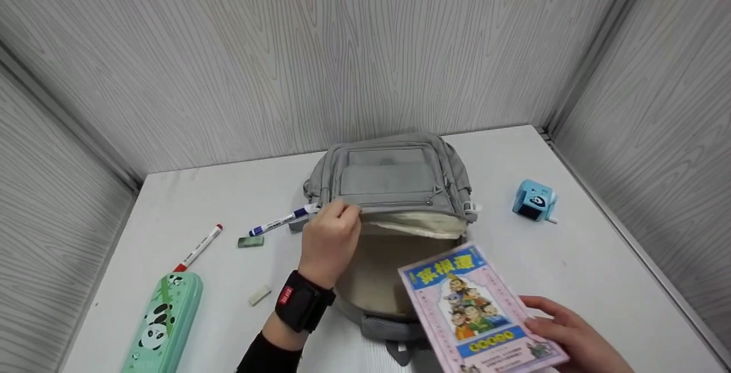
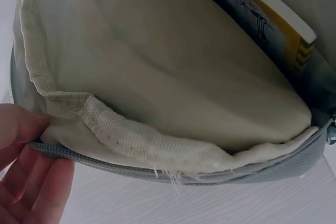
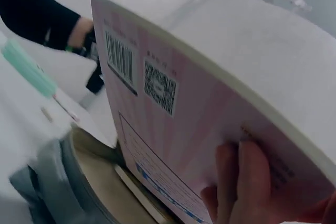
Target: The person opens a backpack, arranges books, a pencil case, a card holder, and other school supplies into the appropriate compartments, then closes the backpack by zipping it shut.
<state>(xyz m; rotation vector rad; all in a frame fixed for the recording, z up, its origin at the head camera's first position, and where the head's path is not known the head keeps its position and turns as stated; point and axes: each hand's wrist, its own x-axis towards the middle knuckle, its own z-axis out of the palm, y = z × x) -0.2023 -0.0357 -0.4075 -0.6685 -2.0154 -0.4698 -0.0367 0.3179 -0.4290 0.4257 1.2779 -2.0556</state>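
A grey backpack [image 1: 388,179] lies on the table with its main pocket unzipped. My left hand [image 1: 331,241] pinches the zipped edge of the opening [image 2: 126,169] and lifts it, so the beige lining shows. In my right hand [image 1: 571,336] is a pink book [image 1: 474,310] with cartoon figures on its cover, gripped by its right edge with the thumb on the front. Its far end is at the mouth of the bag. The right wrist view shows its back cover, with fingers [image 3: 252,177] against it. Another book [image 2: 262,19], yellow-edged, is inside the pocket.
Left of the bag lie a blue marker [image 1: 280,221], a red marker [image 1: 199,248], a green eraser [image 1: 250,241], a whitish eraser [image 1: 260,295] and a green panda pencil case [image 1: 163,327]. A blue crank pencil sharpener [image 1: 535,200] stands at right. Wood-grain panels surround the table.
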